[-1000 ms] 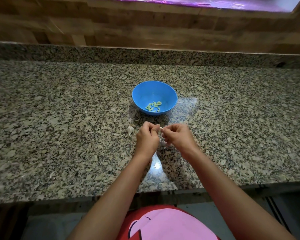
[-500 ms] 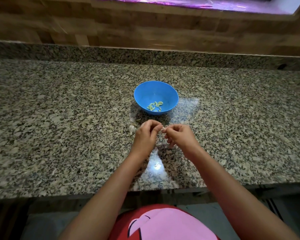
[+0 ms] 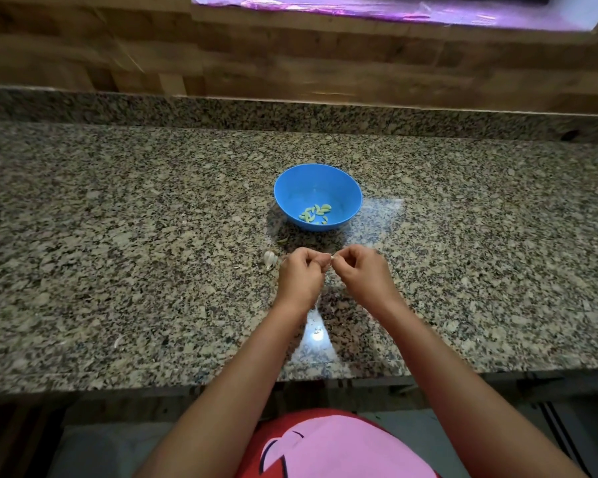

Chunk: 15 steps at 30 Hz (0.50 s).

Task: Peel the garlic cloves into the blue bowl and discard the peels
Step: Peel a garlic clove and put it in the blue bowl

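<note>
A blue bowl stands in the middle of the granite counter with several peeled garlic cloves at its bottom. Just in front of it, my left hand and my right hand meet over the counter, both pinching one small pale garlic clove between their fingertips. Most of that clove is hidden by the fingers. An unpeeled piece of garlic lies on the counter just left of my left hand.
The speckled granite counter runs wide to both sides, with a raised granite lip and a wooden wall behind. A few pale peel scraps lie near the bowl. The counter's front edge is close to my body.
Both hands stay together on the clove, with small finger movements working at it. The view has shifted slightly; the bowl and the loose garlic have not moved.
</note>
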Each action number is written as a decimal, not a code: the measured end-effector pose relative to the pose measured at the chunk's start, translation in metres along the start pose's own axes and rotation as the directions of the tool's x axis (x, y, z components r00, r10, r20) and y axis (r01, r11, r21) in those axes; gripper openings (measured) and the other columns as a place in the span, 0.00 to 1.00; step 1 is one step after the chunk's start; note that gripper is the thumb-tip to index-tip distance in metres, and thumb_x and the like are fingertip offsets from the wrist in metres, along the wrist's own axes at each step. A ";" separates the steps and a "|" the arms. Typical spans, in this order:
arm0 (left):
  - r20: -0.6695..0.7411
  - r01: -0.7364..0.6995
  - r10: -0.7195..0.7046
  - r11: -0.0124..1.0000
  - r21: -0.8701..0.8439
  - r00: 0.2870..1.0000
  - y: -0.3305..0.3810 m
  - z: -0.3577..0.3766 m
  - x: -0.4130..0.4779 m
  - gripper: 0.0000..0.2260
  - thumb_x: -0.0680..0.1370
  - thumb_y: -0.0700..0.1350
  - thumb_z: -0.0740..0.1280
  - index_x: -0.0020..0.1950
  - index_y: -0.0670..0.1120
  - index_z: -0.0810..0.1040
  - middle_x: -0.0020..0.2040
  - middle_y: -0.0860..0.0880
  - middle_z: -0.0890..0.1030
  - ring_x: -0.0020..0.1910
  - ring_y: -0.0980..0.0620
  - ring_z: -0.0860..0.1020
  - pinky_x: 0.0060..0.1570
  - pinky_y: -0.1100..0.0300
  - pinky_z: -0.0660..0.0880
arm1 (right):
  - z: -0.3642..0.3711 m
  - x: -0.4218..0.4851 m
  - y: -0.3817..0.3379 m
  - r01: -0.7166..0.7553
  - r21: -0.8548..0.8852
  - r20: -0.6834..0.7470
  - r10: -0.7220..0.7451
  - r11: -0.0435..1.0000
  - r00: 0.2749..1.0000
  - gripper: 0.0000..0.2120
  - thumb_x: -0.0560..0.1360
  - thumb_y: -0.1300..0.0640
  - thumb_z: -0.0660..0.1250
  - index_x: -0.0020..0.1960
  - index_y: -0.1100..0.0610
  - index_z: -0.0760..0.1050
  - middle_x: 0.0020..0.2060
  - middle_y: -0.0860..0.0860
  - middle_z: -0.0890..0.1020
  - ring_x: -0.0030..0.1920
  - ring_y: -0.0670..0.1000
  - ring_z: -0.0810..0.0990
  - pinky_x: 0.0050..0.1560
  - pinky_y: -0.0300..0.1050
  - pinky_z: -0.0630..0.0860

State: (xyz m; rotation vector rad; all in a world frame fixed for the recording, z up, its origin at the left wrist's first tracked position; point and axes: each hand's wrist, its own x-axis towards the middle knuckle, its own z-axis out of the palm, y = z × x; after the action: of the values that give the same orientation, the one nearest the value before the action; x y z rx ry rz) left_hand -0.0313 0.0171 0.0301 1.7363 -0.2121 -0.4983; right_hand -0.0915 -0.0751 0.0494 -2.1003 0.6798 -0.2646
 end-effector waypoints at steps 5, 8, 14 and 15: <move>-0.040 -0.021 0.023 0.999 0.036 0.999 0.000 0.000 0.001 0.06 0.79 0.43 0.64 0.42 0.45 0.75 0.36 0.49 0.77 0.35 0.51 0.75 0.40 0.54 0.75 | 0.005 0.002 -0.001 0.015 -0.037 -0.030 -0.017 0.999 0.999 0.07 0.77 0.58 0.63 0.44 0.60 0.78 0.33 0.49 0.77 0.33 0.46 0.74 0.37 0.43 0.72; -0.059 -0.015 0.015 1.000 0.012 0.998 -0.007 0.000 -0.002 0.08 0.78 0.43 0.64 0.39 0.47 0.73 0.36 0.49 0.77 0.36 0.50 0.74 0.40 0.53 0.74 | 0.000 0.005 0.002 0.047 -0.132 -0.098 -0.061 0.990 0.993 0.07 0.78 0.60 0.61 0.46 0.62 0.77 0.39 0.53 0.80 0.37 0.50 0.76 0.38 0.44 0.73; 0.058 0.150 -0.139 0.927 -0.344 0.989 -0.013 -0.019 0.005 0.05 0.78 0.35 0.64 0.43 0.40 0.76 0.35 0.47 0.77 0.31 0.56 0.74 0.34 0.65 0.74 | -0.005 0.003 0.011 -0.009 -0.223 0.156 0.045 0.975 0.987 0.12 0.79 0.64 0.59 0.60 0.62 0.77 0.55 0.55 0.81 0.43 0.47 0.79 0.32 0.27 0.72; 0.092 0.165 -0.140 0.915 -0.367 0.986 -0.012 -0.020 0.004 0.05 0.77 0.34 0.63 0.43 0.39 0.77 0.35 0.46 0.77 0.31 0.57 0.75 0.34 0.67 0.75 | -0.005 0.002 0.011 -0.017 -0.213 0.178 0.056 0.977 0.982 0.12 0.79 0.63 0.60 0.59 0.62 0.77 0.54 0.54 0.81 0.43 0.47 0.80 0.30 0.27 0.72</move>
State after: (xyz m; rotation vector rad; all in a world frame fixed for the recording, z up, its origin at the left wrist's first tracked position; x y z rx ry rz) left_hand -0.0204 0.0355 0.0207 1.3687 -0.0217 -0.6643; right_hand -0.0959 -0.0844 0.0434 -2.2774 0.6586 0.0239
